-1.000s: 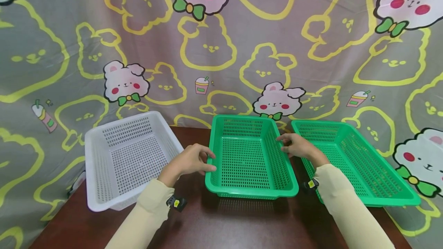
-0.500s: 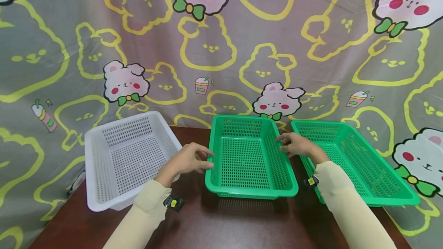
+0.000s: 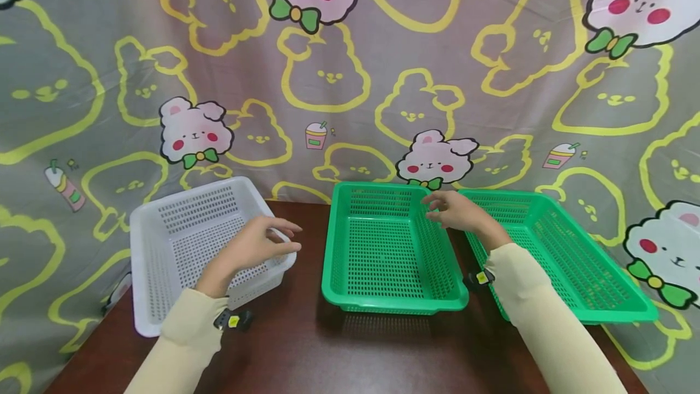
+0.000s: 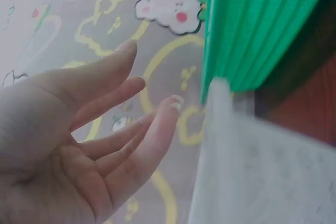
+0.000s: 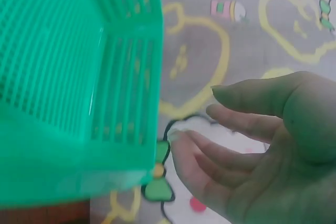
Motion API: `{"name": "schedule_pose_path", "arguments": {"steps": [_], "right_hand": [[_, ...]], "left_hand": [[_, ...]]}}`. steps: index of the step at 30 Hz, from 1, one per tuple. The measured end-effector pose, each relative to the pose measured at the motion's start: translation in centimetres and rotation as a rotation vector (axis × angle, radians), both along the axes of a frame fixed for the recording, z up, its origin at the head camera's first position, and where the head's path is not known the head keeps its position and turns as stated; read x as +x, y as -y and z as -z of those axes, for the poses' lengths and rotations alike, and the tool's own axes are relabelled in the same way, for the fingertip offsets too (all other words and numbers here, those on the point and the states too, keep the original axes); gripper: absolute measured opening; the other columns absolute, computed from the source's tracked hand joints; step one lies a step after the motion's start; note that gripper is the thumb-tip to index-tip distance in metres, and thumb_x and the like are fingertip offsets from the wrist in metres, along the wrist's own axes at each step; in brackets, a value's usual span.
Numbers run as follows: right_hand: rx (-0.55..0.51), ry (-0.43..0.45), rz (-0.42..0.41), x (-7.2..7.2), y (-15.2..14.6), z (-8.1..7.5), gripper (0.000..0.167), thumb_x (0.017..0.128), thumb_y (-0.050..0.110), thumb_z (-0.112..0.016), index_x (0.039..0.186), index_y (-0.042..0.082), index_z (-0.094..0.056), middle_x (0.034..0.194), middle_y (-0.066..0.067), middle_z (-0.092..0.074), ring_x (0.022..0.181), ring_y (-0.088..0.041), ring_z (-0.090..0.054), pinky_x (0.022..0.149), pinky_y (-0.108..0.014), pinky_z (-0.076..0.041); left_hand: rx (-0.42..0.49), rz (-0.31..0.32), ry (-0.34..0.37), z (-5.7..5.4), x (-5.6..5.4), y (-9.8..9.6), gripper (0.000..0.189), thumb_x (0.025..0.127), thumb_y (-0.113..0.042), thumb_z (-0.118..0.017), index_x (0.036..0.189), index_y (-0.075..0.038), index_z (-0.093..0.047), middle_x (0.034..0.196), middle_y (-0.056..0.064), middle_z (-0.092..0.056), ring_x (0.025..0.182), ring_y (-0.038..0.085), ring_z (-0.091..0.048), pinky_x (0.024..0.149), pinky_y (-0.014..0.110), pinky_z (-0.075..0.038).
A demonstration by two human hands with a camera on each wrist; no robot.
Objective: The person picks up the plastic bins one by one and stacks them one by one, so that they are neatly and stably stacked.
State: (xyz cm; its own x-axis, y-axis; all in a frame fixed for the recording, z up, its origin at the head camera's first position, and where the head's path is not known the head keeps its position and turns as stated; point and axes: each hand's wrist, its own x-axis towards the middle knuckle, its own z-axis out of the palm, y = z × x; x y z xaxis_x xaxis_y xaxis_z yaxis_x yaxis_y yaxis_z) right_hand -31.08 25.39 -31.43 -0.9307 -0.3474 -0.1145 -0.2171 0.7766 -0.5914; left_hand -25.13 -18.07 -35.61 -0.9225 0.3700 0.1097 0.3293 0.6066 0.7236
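Note:
In the head view my left hand [image 3: 254, 252] hovers over the right rim of the white plastic basket [image 3: 140, 272], fingers loosely bent around nothing. The left wrist view shows that hand [image 4: 100, 150] apart from the white basket [image 4: 273, 177] and a green basket [image 4: 257, 30]. My right hand [image 3: 455, 211] hangs above the far right rim of the middle green basket [image 3: 394, 304], holding nothing. Seen from the right wrist, thumb and fingers [image 5: 191, 166] are spread apart, clear of a green basket's wall [image 5: 68, 182]. Both visible baskets' slotted floors are bare.
A second green basket [image 3: 607, 315] stands at the right, partly behind the right forearm. The baskets rest on a dark reddish-brown table [image 3: 350, 363]. Behind them hangs a grey curtain [image 3: 339, 163] printed with cartoon rabbits. Each wrist bears a small black device [image 3: 234, 321].
My left hand has left the middle green basket's left rim and moved left over the white basket. My right hand has risen slightly off the right rim, toward the back. The baskets stay put.

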Motion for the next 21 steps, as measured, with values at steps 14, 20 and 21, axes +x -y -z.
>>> {"name": "schedule_pose_path", "arguments": {"steps": [14,20,21], "right_hand": [[-0.190,0.064,-0.116,0.0,7.3,-1.1,0.039,0.104,0.012,-0.061,0.142,0.004,-0.057,0.136,-0.025,-0.062,0.100,-0.026,-0.073,0.084,-0.037,-0.064],[-0.243,0.077,-0.163,-0.2,11.0,-0.6,0.036,0.103,0.012,-0.063,0.139,0.006,-0.060,0.132,-0.022,-0.065,0.100,-0.025,-0.073,0.081,-0.036,-0.064],[-0.248,0.081,-0.168,-0.2,11.6,-0.5,0.037,0.103,0.012,-0.063,0.139,0.006,-0.060,0.132,-0.022,-0.065,0.101,-0.026,-0.073,0.082,-0.036,-0.064]], "left_hand": [[-0.131,-0.179,-0.072,-1.6,2.8,8.3,0.045,0.090,-0.030,-0.081,0.128,-0.007,-0.072,0.125,0.023,-0.071,0.106,0.037,-0.071,0.078,0.043,-0.064],[-0.167,-0.233,-0.090,-1.6,3.8,11.2,0.050,0.090,-0.032,-0.081,0.130,-0.003,-0.070,0.123,0.026,-0.071,0.103,0.039,-0.070,0.076,0.047,-0.063],[-0.169,-0.240,-0.091,-1.6,4.0,11.7,0.051,0.091,-0.032,-0.081,0.130,-0.002,-0.069,0.122,0.026,-0.071,0.102,0.039,-0.071,0.076,0.046,-0.063]]}}
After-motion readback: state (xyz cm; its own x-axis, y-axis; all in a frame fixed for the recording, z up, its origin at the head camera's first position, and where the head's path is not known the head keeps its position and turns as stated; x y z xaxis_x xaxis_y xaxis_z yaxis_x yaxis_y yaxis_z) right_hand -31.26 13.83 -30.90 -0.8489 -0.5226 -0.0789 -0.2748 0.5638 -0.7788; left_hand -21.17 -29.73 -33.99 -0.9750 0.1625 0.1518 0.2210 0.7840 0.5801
